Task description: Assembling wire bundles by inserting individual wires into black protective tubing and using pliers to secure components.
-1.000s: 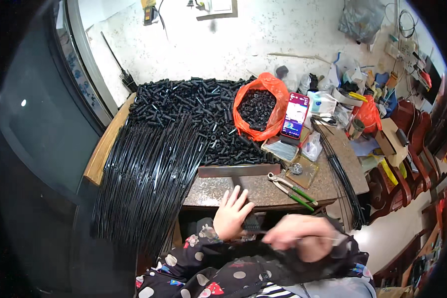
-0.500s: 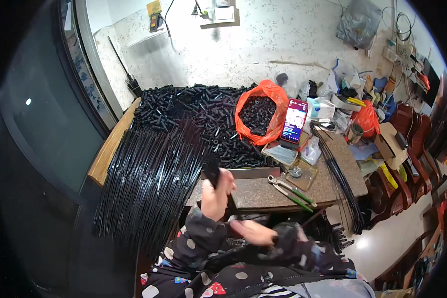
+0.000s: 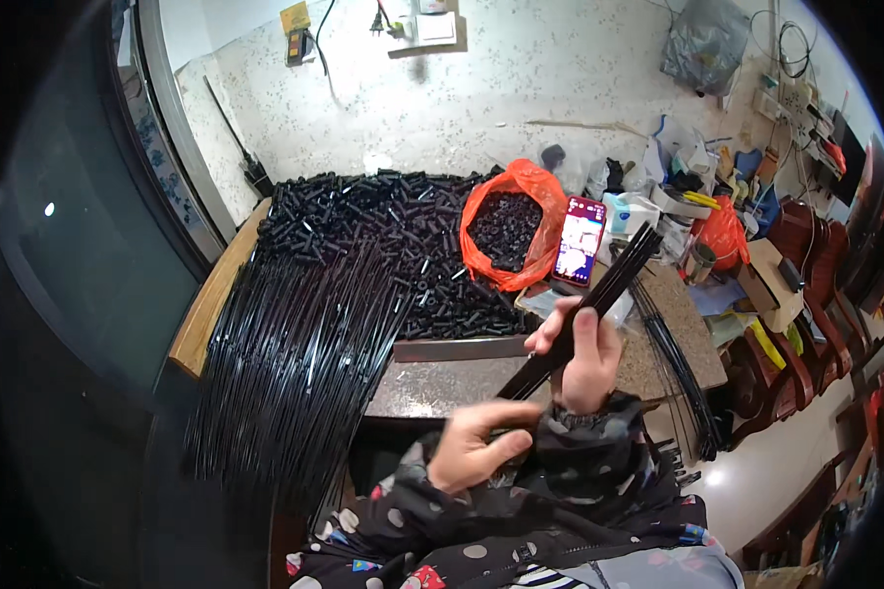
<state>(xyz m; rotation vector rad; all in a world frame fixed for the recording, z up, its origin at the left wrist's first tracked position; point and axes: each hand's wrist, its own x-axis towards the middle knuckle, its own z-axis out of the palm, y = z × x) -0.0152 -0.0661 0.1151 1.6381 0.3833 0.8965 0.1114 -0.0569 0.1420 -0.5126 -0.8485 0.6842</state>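
A bundle of thin black rods [image 3: 619,278] slants up to the right over the table, and my right hand [image 3: 591,365] is closed around its middle. My left hand [image 3: 476,447] is beside the bundle's lower end, with fingers stretched toward the right and thumb apart; nothing shows in it. To the left, many long thin black rods [image 3: 295,373] lie side by side, hanging over the table's front edge. Behind them spreads a heap of short black tubular pieces [image 3: 363,211]. An orange-red plastic bag [image 3: 540,177] stands rolled open, filled with small black parts [image 3: 506,231].
A phone with a lit screen [image 3: 579,240] stands right of the bag. Along the table's front runs a metal strip [image 3: 462,349]. More black rods [image 3: 683,368] lie at the right edge. Clutter and an orange bag [image 3: 725,236] fill the back right, near wooden chairs [image 3: 805,255].
My right hand has risen to the right and now holds the bundle up. My left hand has dropped from the metal strip toward my body. The pliers on the table are now hidden.
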